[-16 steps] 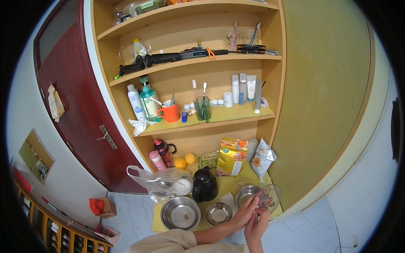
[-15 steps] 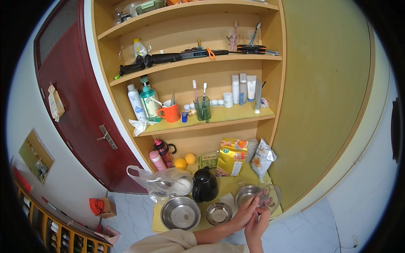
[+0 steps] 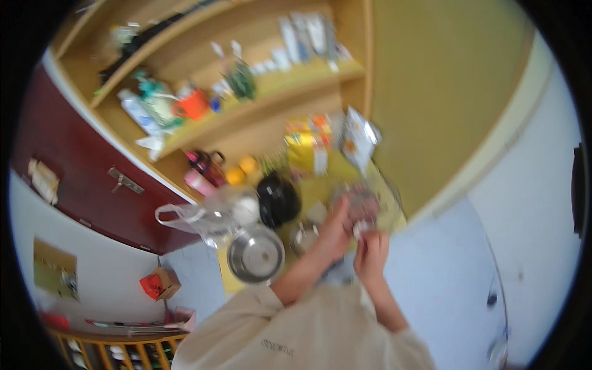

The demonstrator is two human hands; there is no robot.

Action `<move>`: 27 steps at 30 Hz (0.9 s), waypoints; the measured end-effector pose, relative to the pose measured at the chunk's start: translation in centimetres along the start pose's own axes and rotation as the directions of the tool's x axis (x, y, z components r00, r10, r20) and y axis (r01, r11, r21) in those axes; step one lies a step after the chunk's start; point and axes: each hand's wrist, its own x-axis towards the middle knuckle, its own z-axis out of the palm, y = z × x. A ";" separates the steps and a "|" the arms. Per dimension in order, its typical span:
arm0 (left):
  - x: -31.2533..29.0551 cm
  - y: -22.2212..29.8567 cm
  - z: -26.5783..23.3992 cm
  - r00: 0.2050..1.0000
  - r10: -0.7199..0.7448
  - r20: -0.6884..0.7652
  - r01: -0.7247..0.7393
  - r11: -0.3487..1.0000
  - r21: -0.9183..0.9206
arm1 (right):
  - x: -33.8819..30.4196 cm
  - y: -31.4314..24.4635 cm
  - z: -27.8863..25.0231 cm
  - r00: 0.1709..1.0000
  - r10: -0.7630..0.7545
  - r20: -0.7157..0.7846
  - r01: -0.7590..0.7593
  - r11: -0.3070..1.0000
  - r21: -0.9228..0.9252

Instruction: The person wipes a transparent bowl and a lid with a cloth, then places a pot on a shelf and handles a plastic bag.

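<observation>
The pic was blurry, so small bits were hard to see. The person stood at the low yellow shelf [image 3: 320, 185] w/ both hands close together near its front right corner. The left hand [image 3: 335, 229] was up by a see-through bowl [image 3: 377, 206], fingers curled at its near rim, touching it or almost. The right hand [image 3: 372, 254] sat just under it, fingers bent round a small white bit [image 3: 357, 229]; I couldn't tell for sure if it was pinched tight, too blurry. Something dark pink lay in that bowl.

A big steel bowl [image 3: 256, 254] hung over the front left edge of the shelf. A small steel bowl [image 3: 304, 235] sat between it & the hands, partly hidden by the left arm. A black kettle [image 3: 279, 198] stood behind those, mid shelf. A clear plastic bag [image 3: 206, 216] w/ something white in it lay at the left side. Yellow packs [image 3: 306, 148] & a silver pack [image 3: 357, 139] stood at the back. An orange cup [image 3: 192, 105] was on the shelf above.
</observation>
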 end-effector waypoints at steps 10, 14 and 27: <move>0.7 1.0 -1.2 0.990 -0.104 -0.093 0.101 0.994 -0.038 | 2.7 3.7 -2.5 0.989 -0.040 -0.146 0.017 0.988 -0.153; 0.6 0.7 -1.3 0.987 -0.145 -0.066 0.148 0.988 0.038 | 4.5 4.1 -3.8 0.984 -0.004 -0.181 -0.027 0.985 -0.169; 1.0 -0.8 -1.8 0.987 -0.112 -0.118 0.131 0.976 0.172 | 6.3 5.1 -5.0 0.991 0.129 -0.017 -0.131 0.982 -0.140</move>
